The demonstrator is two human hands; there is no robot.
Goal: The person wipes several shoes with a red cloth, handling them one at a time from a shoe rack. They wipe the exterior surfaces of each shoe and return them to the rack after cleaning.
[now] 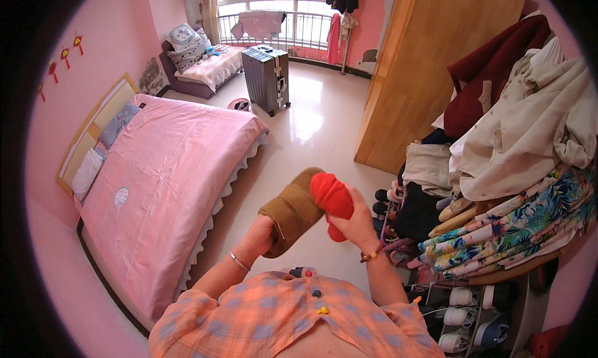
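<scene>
My left hand [254, 236] grips a brown slide slipper [294, 208] by its open end, with fingers partly inside the wide strap. The slipper is held up in front of my body, its toe pointing away and to the right. In my right hand [355, 222] is a bunched red cloth [331, 197]. The cloth is against the slipper's toe end, and part of it hangs below my palm. My right fingers are mostly hidden behind the cloth.
A pink-covered bed [177, 171] stands left. Ahead are a grey suitcase [266, 78], a pink basket [239, 104] and a small sofa [210, 68]. At right, a wooden wardrobe [420, 68], hanging clothes [509, 148] and a shoe rack [474, 311] with several shoes stand close by.
</scene>
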